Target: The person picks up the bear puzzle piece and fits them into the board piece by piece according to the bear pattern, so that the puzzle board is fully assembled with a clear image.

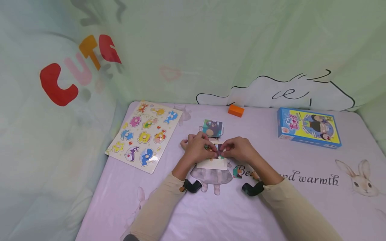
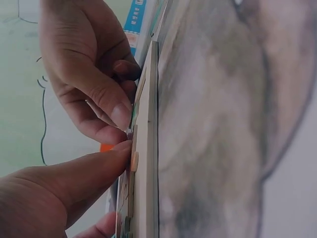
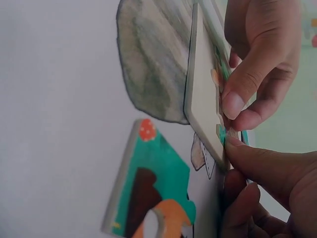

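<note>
A pale wooden puzzle board (image 1: 212, 164) lies in the middle of the table, several picture pieces on its upper part. My left hand (image 1: 197, 148) reaches over its left side, and my right hand (image 1: 240, 149) comes in from the right. Thumbs and fingertips of both hands meet at a dark puzzle piece (image 1: 217, 152) on the board, pinching it from either side; fingers hide much of it. Just right of the board rests a loose green and orange puzzle piece (image 3: 166, 183). Beyond the board lies a bear picture card (image 1: 212, 128).
A sea-animal board (image 1: 144, 137) lies at the left. An orange block (image 1: 236, 110) sits near the back edge, and a blue and yellow box (image 1: 309, 127) stands at the back right. Another loose piece (image 1: 255, 175) shows partly beside my right wrist.
</note>
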The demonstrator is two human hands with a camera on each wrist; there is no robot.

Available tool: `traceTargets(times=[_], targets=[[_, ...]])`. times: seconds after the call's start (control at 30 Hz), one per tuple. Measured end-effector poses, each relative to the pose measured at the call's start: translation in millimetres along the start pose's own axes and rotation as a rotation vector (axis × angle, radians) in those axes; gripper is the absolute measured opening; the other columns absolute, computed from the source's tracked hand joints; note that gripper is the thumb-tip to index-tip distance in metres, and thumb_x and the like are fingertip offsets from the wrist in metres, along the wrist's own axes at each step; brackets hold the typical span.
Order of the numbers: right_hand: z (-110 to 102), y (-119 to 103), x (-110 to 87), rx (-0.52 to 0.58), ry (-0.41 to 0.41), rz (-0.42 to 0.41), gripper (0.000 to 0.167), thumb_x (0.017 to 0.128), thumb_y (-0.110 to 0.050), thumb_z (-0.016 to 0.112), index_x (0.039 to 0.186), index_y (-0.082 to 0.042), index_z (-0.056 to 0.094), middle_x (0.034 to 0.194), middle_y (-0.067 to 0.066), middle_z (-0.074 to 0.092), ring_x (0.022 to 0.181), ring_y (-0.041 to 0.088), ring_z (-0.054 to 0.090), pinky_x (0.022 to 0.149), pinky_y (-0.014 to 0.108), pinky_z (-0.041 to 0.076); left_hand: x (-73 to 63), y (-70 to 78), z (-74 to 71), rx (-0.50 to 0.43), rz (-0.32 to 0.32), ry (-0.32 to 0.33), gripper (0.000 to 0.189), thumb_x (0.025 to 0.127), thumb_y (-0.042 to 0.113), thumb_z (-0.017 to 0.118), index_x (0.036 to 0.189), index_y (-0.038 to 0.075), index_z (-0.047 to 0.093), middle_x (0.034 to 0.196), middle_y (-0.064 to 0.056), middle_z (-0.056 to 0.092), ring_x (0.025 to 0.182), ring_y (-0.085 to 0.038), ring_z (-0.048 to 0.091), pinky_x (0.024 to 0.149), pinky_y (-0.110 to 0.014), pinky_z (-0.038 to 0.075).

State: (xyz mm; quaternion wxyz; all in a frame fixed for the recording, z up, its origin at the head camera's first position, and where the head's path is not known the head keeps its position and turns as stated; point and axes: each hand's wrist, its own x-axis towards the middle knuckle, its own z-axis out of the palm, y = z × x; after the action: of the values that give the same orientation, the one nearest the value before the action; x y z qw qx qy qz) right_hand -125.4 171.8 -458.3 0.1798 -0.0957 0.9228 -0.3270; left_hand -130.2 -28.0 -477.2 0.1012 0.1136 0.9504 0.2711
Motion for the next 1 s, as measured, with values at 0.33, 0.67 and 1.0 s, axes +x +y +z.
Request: traceTargets(times=[0.33, 0.67, 1.0], targets=[[-2.7, -4.3, 0.2, 0.035, -0.018, 0.056, 0.013, 0.086, -0.019, 0.082, 0.098, -0.013, 0.080, 0.076, 0.003, 0.063, 0.075, 0.020, 0.052, 0.066, 0.031, 0.040, -0.5, -0.4, -1.7, -0.006, 0.007, 0.003, 0.007, 0.081, 0.034, 0.084, 0.086, 0.038, 0.082, 0.119, 0.008, 0.055, 0.123, -0.031, 0.040, 0.101, -0.067, 0.018], [-3.0, -5.5, 2.4, 0.074, -0.036, 0.092, 0.012, 0.087, -0.017, 0.081, 0.097, -0.013, 0.081, 0.076, 0.004, 0.063, 0.075, 0.020, 0.052, 0.063, 0.029, 0.041, -1.3, -3.6, -7.7, -0.019, 0.023, -0.056, 0.010, 0.085, 0.032, 0.082, 0.092, 0.039, 0.082, 0.123, 0.009, 0.053, 0.123, -0.031, 0.040, 0.103, -0.068, 0.017], [-3.4, -5.8, 1.7, 0.053, -0.025, 0.102, 0.012, 0.085, -0.019, 0.083, 0.096, -0.014, 0.081, 0.077, 0.003, 0.064, 0.076, 0.021, 0.053, 0.064, 0.029, 0.041, -0.5, -26.1, -21.9, -0.036, 0.090, -0.119, 0.016, 0.089, 0.026, 0.079, 0.102, 0.035, 0.082, 0.134, 0.007, 0.055, 0.127, -0.031, 0.043, 0.102, -0.061, 0.024]])
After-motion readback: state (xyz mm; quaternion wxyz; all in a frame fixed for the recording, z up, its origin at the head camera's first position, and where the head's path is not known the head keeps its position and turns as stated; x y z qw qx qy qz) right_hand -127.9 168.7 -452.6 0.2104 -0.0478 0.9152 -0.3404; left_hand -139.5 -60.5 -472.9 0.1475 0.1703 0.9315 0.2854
